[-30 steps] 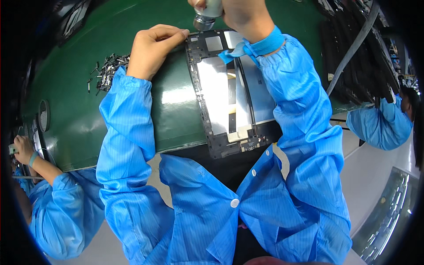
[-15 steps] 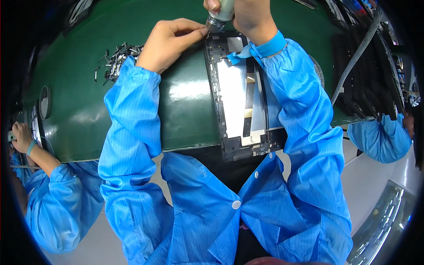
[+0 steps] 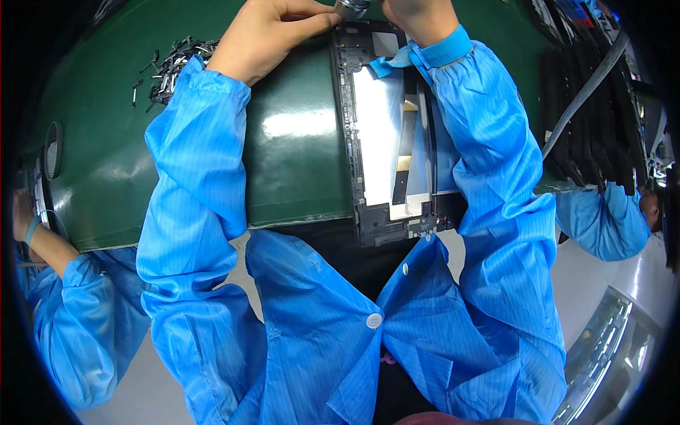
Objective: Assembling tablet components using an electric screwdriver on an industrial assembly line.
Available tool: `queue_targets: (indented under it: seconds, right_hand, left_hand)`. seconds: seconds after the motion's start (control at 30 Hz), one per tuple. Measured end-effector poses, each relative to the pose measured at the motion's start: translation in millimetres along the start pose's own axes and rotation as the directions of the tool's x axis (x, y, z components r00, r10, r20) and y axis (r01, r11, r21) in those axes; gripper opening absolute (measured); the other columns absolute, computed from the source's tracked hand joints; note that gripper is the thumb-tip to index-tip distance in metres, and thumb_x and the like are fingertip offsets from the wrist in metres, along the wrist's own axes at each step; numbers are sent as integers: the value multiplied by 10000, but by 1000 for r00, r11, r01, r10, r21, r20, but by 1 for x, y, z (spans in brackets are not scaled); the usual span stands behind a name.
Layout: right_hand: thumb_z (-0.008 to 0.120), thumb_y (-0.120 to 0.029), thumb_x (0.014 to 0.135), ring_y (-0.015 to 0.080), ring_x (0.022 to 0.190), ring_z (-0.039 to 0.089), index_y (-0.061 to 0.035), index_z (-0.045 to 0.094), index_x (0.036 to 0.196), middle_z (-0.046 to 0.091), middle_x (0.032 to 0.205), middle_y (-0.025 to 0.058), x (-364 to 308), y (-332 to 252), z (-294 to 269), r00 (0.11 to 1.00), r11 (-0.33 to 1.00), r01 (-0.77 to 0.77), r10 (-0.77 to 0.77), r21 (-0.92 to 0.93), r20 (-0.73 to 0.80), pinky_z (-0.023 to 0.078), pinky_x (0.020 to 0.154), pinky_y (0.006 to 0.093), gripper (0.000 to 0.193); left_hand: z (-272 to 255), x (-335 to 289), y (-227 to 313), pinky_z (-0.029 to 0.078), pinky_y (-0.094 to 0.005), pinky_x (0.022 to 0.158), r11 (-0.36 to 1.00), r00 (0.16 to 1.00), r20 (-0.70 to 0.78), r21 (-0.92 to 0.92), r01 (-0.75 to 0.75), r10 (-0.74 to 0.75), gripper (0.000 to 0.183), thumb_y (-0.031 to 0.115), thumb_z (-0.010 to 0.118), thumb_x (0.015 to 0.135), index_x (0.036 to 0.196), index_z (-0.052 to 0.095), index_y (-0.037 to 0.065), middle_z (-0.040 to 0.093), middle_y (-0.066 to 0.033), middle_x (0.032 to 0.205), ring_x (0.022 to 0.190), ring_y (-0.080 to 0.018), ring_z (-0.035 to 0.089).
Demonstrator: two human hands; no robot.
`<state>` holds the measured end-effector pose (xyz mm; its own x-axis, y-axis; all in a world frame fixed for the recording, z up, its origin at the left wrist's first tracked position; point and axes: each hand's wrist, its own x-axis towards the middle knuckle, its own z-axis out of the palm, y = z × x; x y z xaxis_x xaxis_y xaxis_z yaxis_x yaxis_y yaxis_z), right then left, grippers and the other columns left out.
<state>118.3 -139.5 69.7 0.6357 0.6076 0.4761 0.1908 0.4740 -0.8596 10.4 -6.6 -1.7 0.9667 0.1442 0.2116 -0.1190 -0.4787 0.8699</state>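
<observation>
An opened tablet-like device (image 3: 375, 134) lies lengthwise in front of me, its black frame around a shiny silver panel, with its near end reaching past the table edge. At its far left corner, my left hand (image 3: 265, 35) pinches thumb and finger together; what they hold, if anything, is hidden. Right beside those fingertips is the metal nose of an electric screwdriver (image 3: 352, 8), most of which is cut off by the top edge. My right hand (image 3: 419, 18) is closed on this tool, its fingers partly out of view. A blue strap (image 3: 446, 48) circles my right wrist.
Small dark and silver parts (image 3: 177, 67) lie heaped left of my left hand. A round dish (image 3: 53, 150) stands farther left. Black panels (image 3: 584, 127) are racked at right behind a grey cable (image 3: 588, 92). Co-workers' sleeves (image 3: 92, 326) show on both sides.
The whole scene sits higher in the picture, so the screwdriver's body has gone out of view. Both hands keep their places at the device's far end. The left co-worker's hand has shifted.
</observation>
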Motion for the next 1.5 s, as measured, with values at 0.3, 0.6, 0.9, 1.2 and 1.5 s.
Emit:
queue_targets:
  seconds: [0.3, 0.6, 0.9, 1.2, 1.5]
  right_hand:
    - [576, -104, 919, 99, 433, 542, 30, 662, 762, 651, 634, 74, 4, -1, 11, 1000, 998, 28, -27, -59, 12, 398, 399, 246, 223]
    - [590, -107, 891, 99, 395, 511, 24, 657, 663, 568, 490, 42, -2, -1, 8, 1000, 989, 22, -22, -145, 2, 385, 391, 246, 272]
    - [644, -173, 912, 100, 426, 535, 24, 675, 787, 602, 553, 46, -2, 8, 0, 1000, 997, -4, 4, -73, -3, 396, 397, 249, 235]
    - [697, -159, 875, 144, 562, 648, 42, 676, 1099, 663, 683, 84, -10, -15, -7, 993, 989, -120, 120, -87, -2, 501, 488, 289, 301]
    - [707, -99, 867, 147, 581, 662, 39, 635, 1200, 712, 892, 112, -26, -97, -81, 949, 992, 51, -85, -119, -304, 543, 512, 287, 368]
  left_hand:
    - [-5, 1, -3, 506, -285, 908, 1000, 1000, 28, 15, -1, 0, 244, 119, 645, 940, 1076, 692, -79, 712, -109, 1014, 960, -181, 669]
    - [2, 2, -8, 499, -276, 886, 999, 999, 25, 33, 37, -38, 242, 117, 647, 933, 1049, 681, -93, 710, -100, 984, 954, -156, 657]
    - [10, -4, 15, 490, -250, 837, 1000, 999, -34, 6, 12, -12, 254, 131, 636, 951, 1076, 684, -84, 715, -86, 949, 893, -133, 646]
    - [110, -145, 156, 341, -680, 1029, 806, 1000, -5, 592, -2, 6, 821, 567, 798, 701, 1328, 579, 85, 488, -274, 1352, 1250, -544, 451]
    - [92, -111, 105, 415, -568, 1039, 691, 984, -129, 723, 11, 119, 863, 504, 834, 699, 1367, 550, 39, 444, -315, 1421, 1167, -510, 532]
